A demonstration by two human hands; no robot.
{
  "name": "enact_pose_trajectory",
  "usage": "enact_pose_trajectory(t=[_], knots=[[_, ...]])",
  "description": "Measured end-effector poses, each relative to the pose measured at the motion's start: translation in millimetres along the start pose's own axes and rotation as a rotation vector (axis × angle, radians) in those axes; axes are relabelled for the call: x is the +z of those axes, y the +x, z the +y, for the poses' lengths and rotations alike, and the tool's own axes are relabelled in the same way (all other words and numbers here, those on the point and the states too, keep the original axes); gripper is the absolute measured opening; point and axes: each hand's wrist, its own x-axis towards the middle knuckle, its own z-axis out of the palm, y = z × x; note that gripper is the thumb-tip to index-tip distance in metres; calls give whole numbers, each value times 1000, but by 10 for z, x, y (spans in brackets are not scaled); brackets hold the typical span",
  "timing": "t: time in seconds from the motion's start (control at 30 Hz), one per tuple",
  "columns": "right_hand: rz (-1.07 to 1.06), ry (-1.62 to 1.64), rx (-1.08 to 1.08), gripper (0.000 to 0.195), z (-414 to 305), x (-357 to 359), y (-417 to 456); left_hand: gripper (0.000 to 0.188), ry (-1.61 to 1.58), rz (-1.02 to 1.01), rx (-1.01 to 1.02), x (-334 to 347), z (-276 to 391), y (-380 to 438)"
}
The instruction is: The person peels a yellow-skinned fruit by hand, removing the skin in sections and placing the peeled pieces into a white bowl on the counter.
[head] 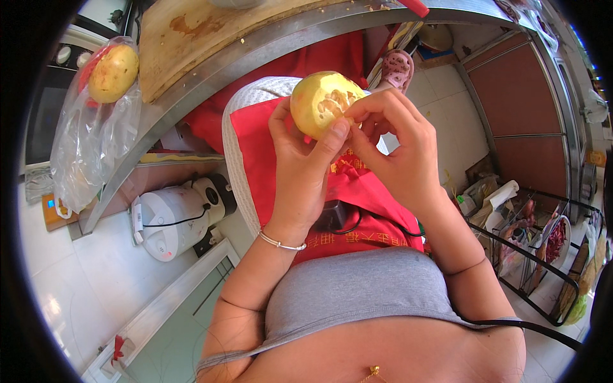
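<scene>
A yellow pomegranate (306, 103), partly cut open with pale seeds and membrane showing, is held above my lap. My left hand (306, 158) is wrapped around its left and lower side, the thumb beside the opening. My right hand (400, 139) is at the right edge of the opening, thumb and fingertips pinched together near my left thumb; a small pale yellow piece seems to be between them. A red cloth (258, 143) with yellow writing covers my lap below, with a small black device (333, 215) on it.
A second pomegranate (113, 74) lies on a clear plastic bag (86, 139) at the left. A wooden board (163, 57) rests on the metal-edged counter ahead. A white appliance (167, 222) stands low left; a black wire rack (531, 258) is at the right.
</scene>
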Motion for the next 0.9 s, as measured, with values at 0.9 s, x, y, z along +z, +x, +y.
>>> enact_pose_trajectory(t=[0.9], knots=[[-115,-68,-73,19,-55,-86,10,40,-211,-11,-196,-72,21,81]])
